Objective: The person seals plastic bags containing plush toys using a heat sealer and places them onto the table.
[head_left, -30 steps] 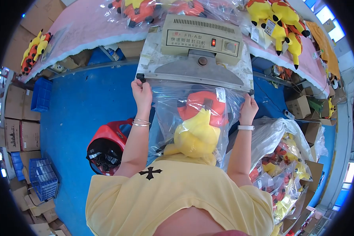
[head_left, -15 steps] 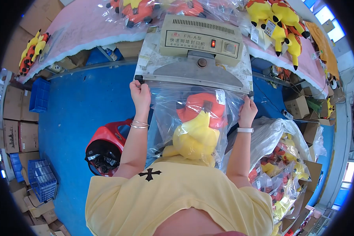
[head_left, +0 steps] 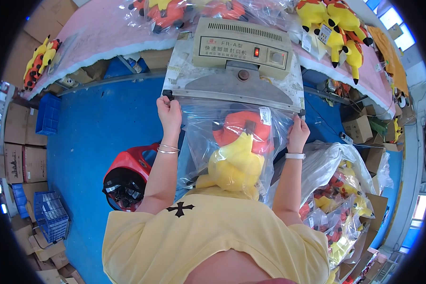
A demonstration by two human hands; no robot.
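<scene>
A yellow-and-red plush toy [head_left: 236, 163] with a white tag lies inside a clear plastic bag [head_left: 196, 137] in front of me. The bag's upper edge runs along the bar of a foot-pedal sealing machine [head_left: 243, 45], whose red switch is lit. My left hand [head_left: 169, 113] pinches the bag's left corner beside the bar's left end. At the other end, my right hand [head_left: 298, 134] grips the right corner with its fingers closed. The very edge of the bag is hidden under the bar.
Bagged plush toys fill a lined carton [head_left: 338, 208] to my right. A red tub-like object [head_left: 128, 175] stands left of my arm. More plush toys [head_left: 338, 33] lie on the pink table [head_left: 104, 28]. Boxes and a blue crate [head_left: 51, 215] line the left wall.
</scene>
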